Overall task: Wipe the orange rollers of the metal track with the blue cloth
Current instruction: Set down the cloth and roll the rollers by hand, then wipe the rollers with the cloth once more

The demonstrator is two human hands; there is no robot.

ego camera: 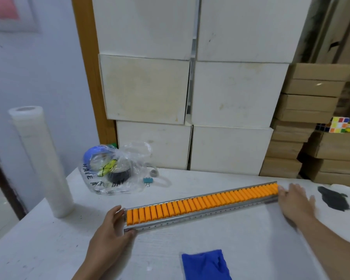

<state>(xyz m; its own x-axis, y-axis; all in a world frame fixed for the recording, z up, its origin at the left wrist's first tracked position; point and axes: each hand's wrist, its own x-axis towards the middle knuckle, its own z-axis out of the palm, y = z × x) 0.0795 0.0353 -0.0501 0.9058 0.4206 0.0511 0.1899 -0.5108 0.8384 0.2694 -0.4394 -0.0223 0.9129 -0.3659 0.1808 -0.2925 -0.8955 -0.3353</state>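
A long metal track (206, 212) lies slantwise across the white table, filled with a row of orange rollers (202, 201). My left hand (111, 229) grips the track's near left end, thumb under the front rail and fingers around the end. My right hand (295, 201) holds the far right end, fingers against the last roller. The blue cloth (205, 264) lies crumpled on the table in front of the track, near the bottom edge of the view, apart from both hands.
A clear plastic bag (113, 172) with tape rolls sits behind the track, a blue binder clip (148, 181) beside it. A roll of clear film (42, 158) stands at the left. A black stain (333, 199) marks the table right. White boxes (190, 98) and cardboard boxes (303, 126) stand behind.
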